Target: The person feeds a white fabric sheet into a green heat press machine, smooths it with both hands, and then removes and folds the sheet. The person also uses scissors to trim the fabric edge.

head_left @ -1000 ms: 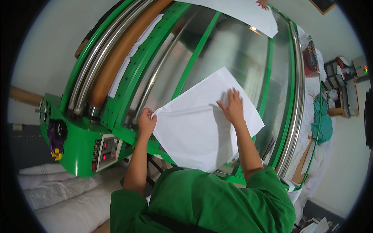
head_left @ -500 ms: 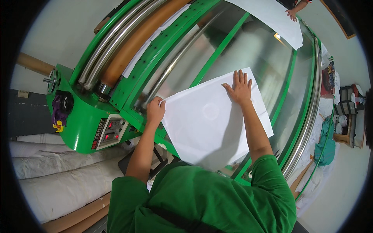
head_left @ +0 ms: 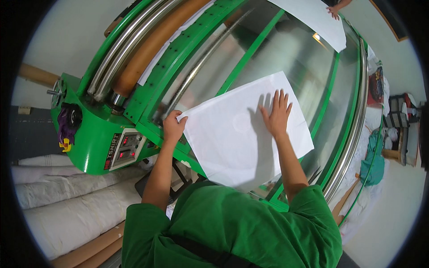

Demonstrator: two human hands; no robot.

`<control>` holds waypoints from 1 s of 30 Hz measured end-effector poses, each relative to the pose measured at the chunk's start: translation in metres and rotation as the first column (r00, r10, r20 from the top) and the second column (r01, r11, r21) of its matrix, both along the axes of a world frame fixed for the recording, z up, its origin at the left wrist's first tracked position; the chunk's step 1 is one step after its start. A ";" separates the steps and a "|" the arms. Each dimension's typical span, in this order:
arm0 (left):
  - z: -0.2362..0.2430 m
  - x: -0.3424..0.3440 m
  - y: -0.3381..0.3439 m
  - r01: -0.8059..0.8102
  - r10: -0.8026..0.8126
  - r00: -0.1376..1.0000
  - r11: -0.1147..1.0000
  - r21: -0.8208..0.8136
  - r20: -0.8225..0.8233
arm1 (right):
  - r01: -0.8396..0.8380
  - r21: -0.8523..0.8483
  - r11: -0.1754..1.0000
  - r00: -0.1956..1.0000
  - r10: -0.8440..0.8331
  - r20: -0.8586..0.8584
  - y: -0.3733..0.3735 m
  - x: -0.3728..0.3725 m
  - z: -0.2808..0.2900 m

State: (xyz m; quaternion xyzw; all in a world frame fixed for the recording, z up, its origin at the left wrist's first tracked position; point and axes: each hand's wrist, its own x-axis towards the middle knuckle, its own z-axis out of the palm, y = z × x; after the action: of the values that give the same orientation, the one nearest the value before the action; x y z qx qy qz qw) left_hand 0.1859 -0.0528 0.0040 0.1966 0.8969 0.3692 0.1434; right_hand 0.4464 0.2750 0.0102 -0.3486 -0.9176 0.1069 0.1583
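A white sheet (head_left: 232, 134) lies over the glossy bed of a green roller machine (head_left: 246, 60). Its upper left corner is pinched between the thumb and fingers of my left hand (head_left: 174, 126). My right hand (head_left: 276, 115) hovers over the sheet's right part, palm down with fingers stretched out. A shadow of that hand falls on the sheet just left of it, so the hand seems a little above the surface. A second white sheet (head_left: 319, 20) rests at the far end of the bed, and another person's hand (head_left: 334, 11) is at its edge.
Steel rollers (head_left: 120, 53) and a brown roller (head_left: 149, 49) run along the machine's left side. A control panel (head_left: 127, 148) with red displays faces me. Large wrapped rolls (head_left: 80, 214) lie at lower left. A steel bar (head_left: 348, 154) edges the bed's right side; a green cloth bundle (head_left: 372, 161) sits beyond it.
My right hand has come off the sheet's upper edge and moved down toward me, its shadow now apart from it. My left hand still pinches the corner. The other person's hand has shifted slightly.
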 end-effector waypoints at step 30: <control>0.023 0.184 -0.112 0.417 -0.482 0.876 0.759 -0.501 0.000 | 0.299 -0.236 0.924 0.891 -0.183 0.415 -0.256 0.209 0.002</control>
State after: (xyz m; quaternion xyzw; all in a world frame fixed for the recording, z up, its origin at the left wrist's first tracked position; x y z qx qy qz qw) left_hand 0.3699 -0.1645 0.0266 0.3872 0.8937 0.0732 0.2144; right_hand 0.6556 0.0195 0.0121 -0.4946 -0.8534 0.1506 -0.0666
